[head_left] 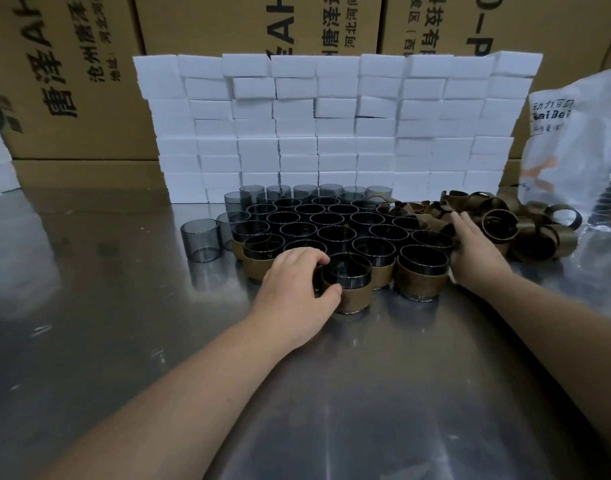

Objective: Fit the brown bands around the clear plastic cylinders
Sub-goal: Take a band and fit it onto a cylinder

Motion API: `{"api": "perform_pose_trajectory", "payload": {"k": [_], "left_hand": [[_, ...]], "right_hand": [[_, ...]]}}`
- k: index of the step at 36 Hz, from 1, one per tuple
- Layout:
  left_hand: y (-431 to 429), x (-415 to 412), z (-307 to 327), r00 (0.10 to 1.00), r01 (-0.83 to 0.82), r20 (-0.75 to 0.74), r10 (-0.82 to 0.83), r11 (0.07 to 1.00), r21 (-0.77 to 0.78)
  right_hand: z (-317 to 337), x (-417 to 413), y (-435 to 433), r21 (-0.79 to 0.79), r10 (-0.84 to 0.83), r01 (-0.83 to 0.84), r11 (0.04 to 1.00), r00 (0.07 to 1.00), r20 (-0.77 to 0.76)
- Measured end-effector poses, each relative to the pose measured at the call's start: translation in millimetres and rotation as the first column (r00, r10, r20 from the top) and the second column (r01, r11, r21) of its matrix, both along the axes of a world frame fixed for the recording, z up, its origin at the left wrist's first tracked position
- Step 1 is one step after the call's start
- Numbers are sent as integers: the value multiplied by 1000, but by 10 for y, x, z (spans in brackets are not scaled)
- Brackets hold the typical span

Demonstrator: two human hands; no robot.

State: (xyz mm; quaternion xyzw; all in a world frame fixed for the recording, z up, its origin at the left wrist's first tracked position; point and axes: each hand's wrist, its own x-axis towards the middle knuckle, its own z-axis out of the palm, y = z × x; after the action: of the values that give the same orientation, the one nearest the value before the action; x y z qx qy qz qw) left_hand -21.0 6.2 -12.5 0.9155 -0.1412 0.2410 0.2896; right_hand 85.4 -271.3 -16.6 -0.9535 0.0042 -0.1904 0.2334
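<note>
While curled round the front banded cylinder (347, 271) at the centre of the frame, clamps from the left with the left hand (293, 282) — thumb on the near side by its brown band (352, 298), fingers hooked over the far rim. Upright on the steel worktop (332, 393), touching its neighbours at the front edge of a packed cluster of banded cylinders (332, 226). Right of centre, lays the right hand (474, 251) against the cluster's right edge, fingers straight and relaxed, fingertips touching the loose brown bands (529, 233) heaped toward the right of the frame. Left of the cluster, a few bare clear cylinders (200, 240), upright, one standing apart from the rest. Behind, across the upper centre, a wall of stacked white foam blocks (332, 126) — and beyond it, printed cardboard boxes (72, 81). At the far right edge, a printed plastic bag (581, 133) just beside the heap of bands.
</note>
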Motion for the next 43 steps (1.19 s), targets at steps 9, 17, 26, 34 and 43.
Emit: {"api": "perform_pose_trajectory", "payload": {"k": [9, 17, 26, 34, 43], "left_hand": [[4, 37, -14, 1000, -7, -1, 7, 1000, 6], [1, 32, -15, 1000, -7, 2, 7, 1000, 4], [4, 36, -14, 1000, -7, -3, 7, 1000, 0], [4, 43, -14, 1000, 3, 0, -3, 1000, 12], [8, 50, -12, 1000, 6, 7, -6, 1000, 26]], "right_hand": [[-13, 81, -22, -112, 44, -53, 992, 996, -82], [17, 63, 16, -87, -285, 288, 954, 957, 45], [-55, 115, -48, -233, -188, 190, 954, 982, 31], [-13, 80, -27, -256, -283, 268, 929, 959, -24], [12, 24, -19, -138, -322, 312, 940, 945, -57]]}}
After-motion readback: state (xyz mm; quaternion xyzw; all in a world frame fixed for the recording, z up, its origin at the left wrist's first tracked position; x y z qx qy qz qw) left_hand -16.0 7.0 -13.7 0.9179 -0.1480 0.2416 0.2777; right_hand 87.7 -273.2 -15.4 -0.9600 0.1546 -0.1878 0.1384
